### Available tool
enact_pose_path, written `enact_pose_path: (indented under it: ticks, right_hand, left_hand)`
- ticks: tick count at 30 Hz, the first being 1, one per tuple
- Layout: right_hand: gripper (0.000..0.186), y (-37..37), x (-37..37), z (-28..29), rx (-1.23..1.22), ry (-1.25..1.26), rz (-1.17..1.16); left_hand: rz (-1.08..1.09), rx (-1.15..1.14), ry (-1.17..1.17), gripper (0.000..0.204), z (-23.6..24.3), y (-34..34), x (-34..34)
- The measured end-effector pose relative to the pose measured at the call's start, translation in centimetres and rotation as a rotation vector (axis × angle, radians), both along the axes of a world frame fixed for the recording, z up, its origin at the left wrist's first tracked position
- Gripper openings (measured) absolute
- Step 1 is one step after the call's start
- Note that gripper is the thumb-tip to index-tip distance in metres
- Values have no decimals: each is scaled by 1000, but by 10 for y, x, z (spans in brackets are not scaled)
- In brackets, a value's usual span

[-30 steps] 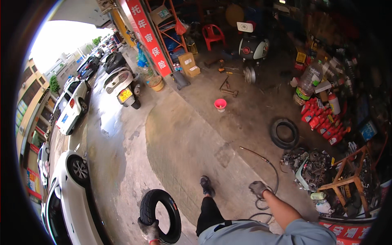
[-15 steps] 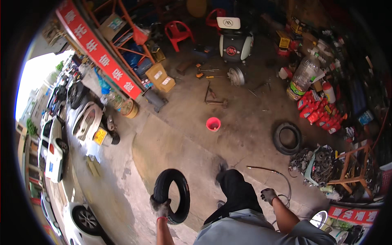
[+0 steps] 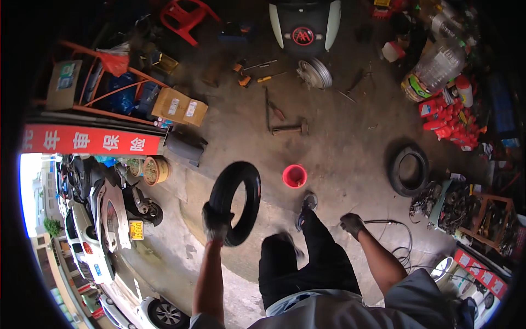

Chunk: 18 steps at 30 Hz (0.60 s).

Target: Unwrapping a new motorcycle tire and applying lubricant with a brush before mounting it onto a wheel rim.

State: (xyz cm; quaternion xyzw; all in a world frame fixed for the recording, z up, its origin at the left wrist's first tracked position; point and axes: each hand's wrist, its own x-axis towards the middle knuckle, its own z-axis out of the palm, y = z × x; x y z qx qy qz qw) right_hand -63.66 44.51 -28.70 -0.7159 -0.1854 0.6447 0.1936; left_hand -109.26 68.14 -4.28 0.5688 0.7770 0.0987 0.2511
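1. While the concrete floor (image 3: 350, 156) bears most of the gear, neither hand touches any of it.
2. Scooter-like machine (image 3: 303, 46), top of view: black w/ pale sides, well apart from both hands.
3. Held tyre (image 3: 224, 186): in left hand (image 3: 216, 220), tilted, w/ no rim inside. Pick-up looks done, I'd judge; set-down not yet.
4. Floor tyre (image 3: 394, 170): lies flat, R side, no hand on it, no rim in it.
5. Wheel rim (image 3: 315, 74): bare, i.e. no tyre on it; nr machine, well apart from held tyre.
6. Red bucket (image 3: 285, 176): btwn the two tyres, sth small inside, can't ID it.
7. Hammer (image 3: 287, 130): on floor btwn rim & bucket, untouched.
8. Left hand's fingers: wrapped round held tyre's lower L side, pinching the rubber.
9. Right hand (image 3: 352, 225): gloved, nr black hose (image 3: 383, 221), no item visible in it; fingers partly curled, can't tell if fully pressed together.
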Motion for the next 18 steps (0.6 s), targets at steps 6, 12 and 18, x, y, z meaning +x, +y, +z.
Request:
enact_pose_path:
  ticks: [6,12,18]
  right_hand:
    - [35,168,-60,-5,44,-170,75]
    - [28,246,-83,-81,-60,-551,279]
    - [81,298,-86,-181,-173,-507,392]
  left_hand:
    - [-192,56,181,83,-83,185,37]
    - [-355,89,122,81,-186,352,77]
    - [-419,57,158,88,-296,473,99]
